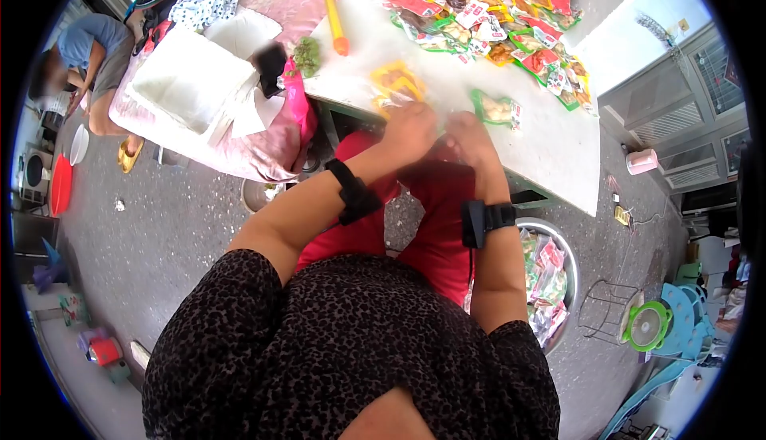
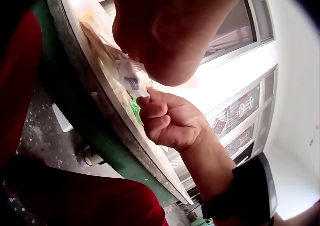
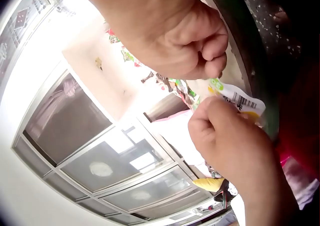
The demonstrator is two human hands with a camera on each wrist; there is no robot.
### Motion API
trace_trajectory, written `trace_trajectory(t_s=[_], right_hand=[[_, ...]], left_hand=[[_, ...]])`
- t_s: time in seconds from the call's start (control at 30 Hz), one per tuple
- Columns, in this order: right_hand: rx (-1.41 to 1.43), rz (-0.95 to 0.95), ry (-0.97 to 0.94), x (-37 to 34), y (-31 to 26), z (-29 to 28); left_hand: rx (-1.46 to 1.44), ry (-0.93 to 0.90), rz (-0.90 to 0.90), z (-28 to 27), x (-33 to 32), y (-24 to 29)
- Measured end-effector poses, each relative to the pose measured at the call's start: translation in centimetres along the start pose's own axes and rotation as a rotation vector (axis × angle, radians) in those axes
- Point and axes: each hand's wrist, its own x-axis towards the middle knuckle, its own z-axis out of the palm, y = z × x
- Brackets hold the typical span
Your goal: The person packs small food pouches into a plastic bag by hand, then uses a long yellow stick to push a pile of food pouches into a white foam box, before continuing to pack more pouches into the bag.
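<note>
In the head view, a yellow-edged plastic food packet, blurred, extends from my left hand over the table's near edge. The right wrist view has my left hand gripping this packet, its barcode side facing out. Close beside it is my right hand. Seen from the left wrist, my right hand has curled fingers and pinches the packet's whitish end. A green-edged food packet lies on the white tabletop just beyond my right hand.
A large pile of colourful food packets covers the table's far side. By my right leg stands a metal basin of packets. A yellow stick-like object lies at the left, near a white foam box. A person sits far left.
</note>
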Motion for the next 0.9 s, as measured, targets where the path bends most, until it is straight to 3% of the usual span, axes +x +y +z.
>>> trace_trajectory(t_s=[0.1,0.2,0.3,0.37,0.43,0.5,0.63,0.73,0.83,0.9], right_hand=[[0.274,-0.046,0.136,0.4,-0.2,2.1],[0.374,-0.08,0.177,2.0,0.5,3.4],[0.366,-0.112,0.115,2.8,1.3,3.8],[0.23,-0.351,-0.05,5.3,4.6,3.6],[0.179,-0.394,-0.115,4.8,3.5,2.9],[0.232,-0.235,-0.095,2.7,1.2,3.2],[0.533,-0.168,-0.17,2.9,-0.3,3.9],[0.337,-0.151,-0.014,2.1,-1.3,4.1],[0.063,-0.079,0.021,3.2,-0.6,3.0],[-0.098,-0.285,-0.09,6.1,2.0,-1.1]], left_hand=[[-0.032,0.031,0.032,-0.1,0.2,0.3],[0.001,0.037,0.033,0.1,0.1,0.0],[-0.009,0.066,0.036,0.2,-0.1,-0.2],[-0.012,0.045,0.04,-0.3,-0.4,-0.2],[-0.007,0.043,0.059,-0.5,-0.3,-0.2],[0.019,0.051,0.076,-0.6,-0.4,-0.3],[0.005,-0.013,0.02,-1.2,0.2,-0.4],[0.005,-0.023,0.018,-1.2,0.5,-1.2],[0.104,-0.05,-0.004,-0.7,0.0,-2.1],[0.153,-0.125,-0.078,-1.1,-0.3,-1.5]])
